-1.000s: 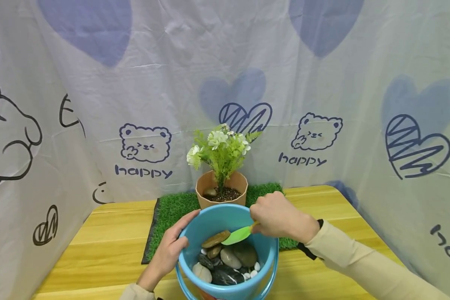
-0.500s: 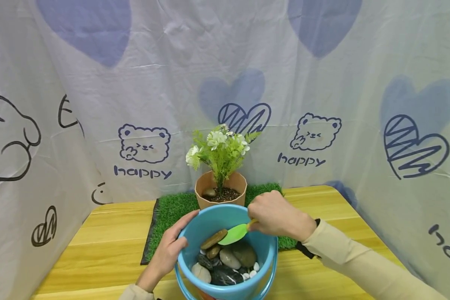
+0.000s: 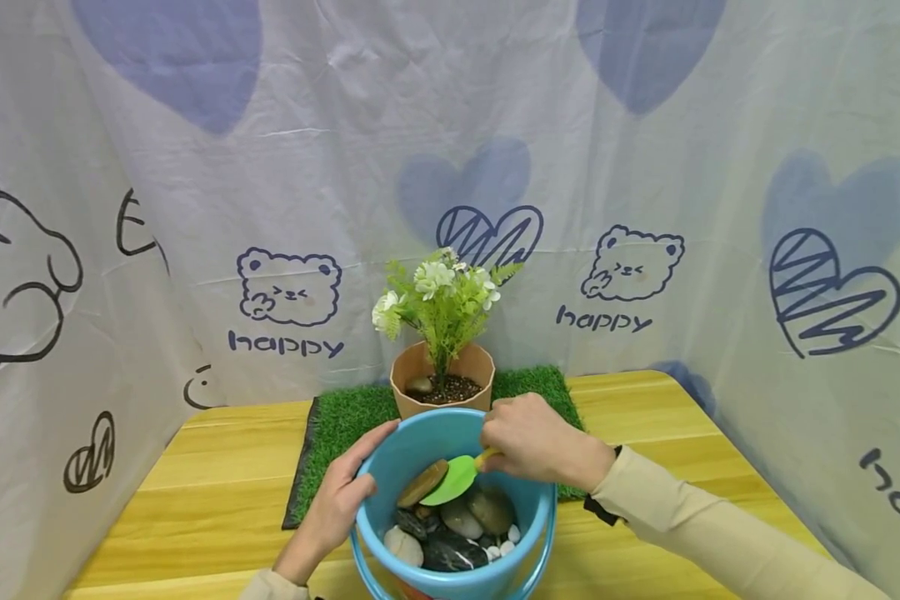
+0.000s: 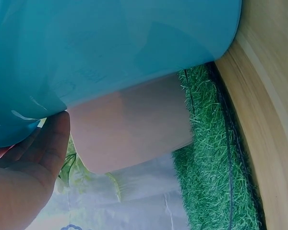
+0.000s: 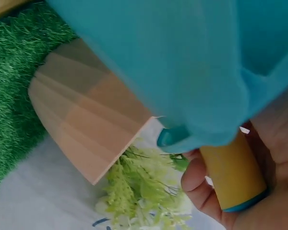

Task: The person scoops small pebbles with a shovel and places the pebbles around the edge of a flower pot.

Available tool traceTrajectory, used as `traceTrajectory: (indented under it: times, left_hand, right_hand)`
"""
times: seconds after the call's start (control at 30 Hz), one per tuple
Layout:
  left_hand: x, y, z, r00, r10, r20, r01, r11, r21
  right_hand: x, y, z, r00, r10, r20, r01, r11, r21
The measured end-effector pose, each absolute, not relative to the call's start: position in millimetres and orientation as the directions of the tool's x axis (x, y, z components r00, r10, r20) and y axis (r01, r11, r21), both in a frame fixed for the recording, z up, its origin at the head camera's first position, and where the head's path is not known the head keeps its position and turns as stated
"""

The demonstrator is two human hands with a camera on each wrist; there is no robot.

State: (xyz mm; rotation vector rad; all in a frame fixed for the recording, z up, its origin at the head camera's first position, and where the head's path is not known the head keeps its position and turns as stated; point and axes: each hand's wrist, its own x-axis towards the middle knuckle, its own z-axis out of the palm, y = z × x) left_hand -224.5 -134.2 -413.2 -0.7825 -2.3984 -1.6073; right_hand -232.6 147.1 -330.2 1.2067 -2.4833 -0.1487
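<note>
A blue bucket (image 3: 427,437) holds several stones, among them a long brown one (image 3: 422,484) leaning near its left wall and a black one (image 3: 450,550) with white veins. My left hand (image 3: 336,493) grips the bucket's left rim, thumb at the lip and fingers along the outside. Inside the bucket, the green blade of a small trowel (image 3: 452,483) overlaps the brown stone's right end. My right hand (image 3: 534,437) holds the trowel over the far right rim. Its thick yellow handle (image 5: 234,175) shows between the fingers in the right wrist view.
Behind the bucket, a terracotta-coloured pot (image 3: 444,407) with a white-flowered plant (image 3: 442,292) and dark soil stands on a green turf mat (image 3: 345,417). The wooden table (image 3: 195,483) extends to both sides, backed by a printed cloth (image 3: 390,125).
My right hand has moved left with the trowel, its blade shifting left and down. The brown stone has slid left and tilted more steeply. The left hand stays at the rim.
</note>
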Motion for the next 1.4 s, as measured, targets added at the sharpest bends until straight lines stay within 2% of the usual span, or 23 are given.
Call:
traceTrajectory:
  times: [0.23,0.53,0.77,1.0,1.4]
  left_hand:
    - [-225,-134,-413,-0.848,0.34,0.407,0.506,0.294,0.811]
    - [-224,-135,-414,-0.846,0.337,0.413,0.509,0.279,0.814]
    - [-225,-135,-415,-0.837,0.344,0.424,0.523,0.281,0.805]
    - [-225,-135,-415,-0.83,0.343,0.439,0.535,0.274,0.799]
    - [-225,-135,-414,-0.834,0.352,0.425,0.523,0.256,0.813]
  right_hand:
    - [-240,151,-342,-0.555,-0.77,0.315,-0.751,0.627,0.207]
    - [-242,153,-347,-0.515,-0.768,0.381,-0.767,0.611,0.194]
    - [-241,158,-346,-0.535,-0.742,0.403,-0.754,0.635,0.168]
    - [-240,164,-345,-0.511,-0.716,0.476,-0.756,0.638,0.148]
    - [-232,173,-346,-0.515,-0.7,0.496,-0.753,0.645,0.128]
